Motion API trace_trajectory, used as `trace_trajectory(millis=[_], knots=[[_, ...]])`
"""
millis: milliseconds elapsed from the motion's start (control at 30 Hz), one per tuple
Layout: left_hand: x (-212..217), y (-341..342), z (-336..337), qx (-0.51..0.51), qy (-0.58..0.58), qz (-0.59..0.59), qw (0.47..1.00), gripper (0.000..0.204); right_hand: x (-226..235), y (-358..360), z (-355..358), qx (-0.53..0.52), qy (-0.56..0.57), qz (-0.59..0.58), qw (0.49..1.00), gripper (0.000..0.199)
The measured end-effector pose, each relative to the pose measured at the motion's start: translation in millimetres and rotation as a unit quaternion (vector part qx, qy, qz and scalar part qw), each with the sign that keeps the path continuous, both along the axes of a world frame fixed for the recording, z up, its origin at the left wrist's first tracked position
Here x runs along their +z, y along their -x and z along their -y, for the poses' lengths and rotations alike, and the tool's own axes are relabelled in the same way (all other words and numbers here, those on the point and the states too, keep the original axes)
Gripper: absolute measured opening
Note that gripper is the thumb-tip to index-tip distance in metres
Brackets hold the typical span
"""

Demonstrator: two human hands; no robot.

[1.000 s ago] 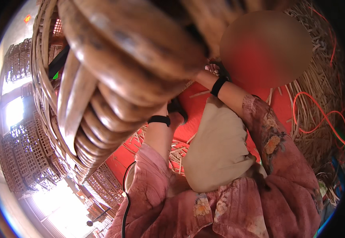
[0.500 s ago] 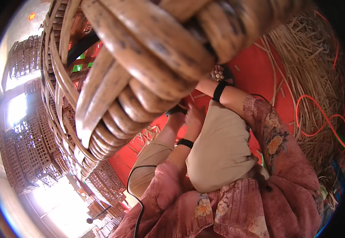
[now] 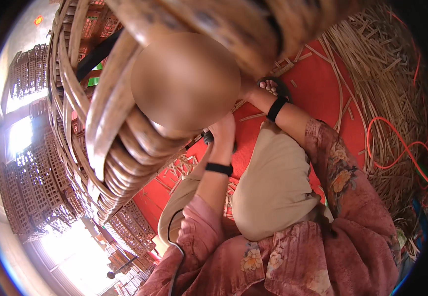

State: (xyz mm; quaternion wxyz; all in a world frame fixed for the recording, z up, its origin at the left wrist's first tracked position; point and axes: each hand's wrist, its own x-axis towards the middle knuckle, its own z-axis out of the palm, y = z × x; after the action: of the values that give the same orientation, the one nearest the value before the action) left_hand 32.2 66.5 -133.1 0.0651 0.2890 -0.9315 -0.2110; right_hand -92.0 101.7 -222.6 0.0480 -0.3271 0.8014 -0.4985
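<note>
Red flooring (image 3: 318, 86) backs wickerwork (image 3: 136, 143), long axis dropping leftward; left hand (image 3: 223, 130) and right hand (image 3: 248, 91) grips unclear

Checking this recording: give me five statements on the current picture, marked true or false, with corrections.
1. The left hand has a black band at its wrist. True.
2. The mat is blue. False: it is red.
3. Brown wicker looms at upper left. True.
4. The orange cord lies left of the trousers. False: it lies to their right.
5. All fingers of the right hand show clearly. False: they are hidden.
</note>
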Motion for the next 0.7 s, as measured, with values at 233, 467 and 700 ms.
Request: trace_trajectory(millis=[233, 467, 700], knots=[[-7, 54, 56, 0.024, -0.062, -0.117, 0.991, 0.025, 25, 7, 17, 0.010, 0.037, -0.042, 0.998, 0.011], [-7, 57, 41, 0.031, -0.105, -0.104, 0.989, 0.026, 42, 26, -3, -0.073, -0.121, -0.051, 0.989, 0.007], [-8, 54, 50, 0.008, -0.109, -0.113, 0.988, 0.026, 52, 28, -10, -0.081, -0.103, -0.229, 0.964, 0.005]])
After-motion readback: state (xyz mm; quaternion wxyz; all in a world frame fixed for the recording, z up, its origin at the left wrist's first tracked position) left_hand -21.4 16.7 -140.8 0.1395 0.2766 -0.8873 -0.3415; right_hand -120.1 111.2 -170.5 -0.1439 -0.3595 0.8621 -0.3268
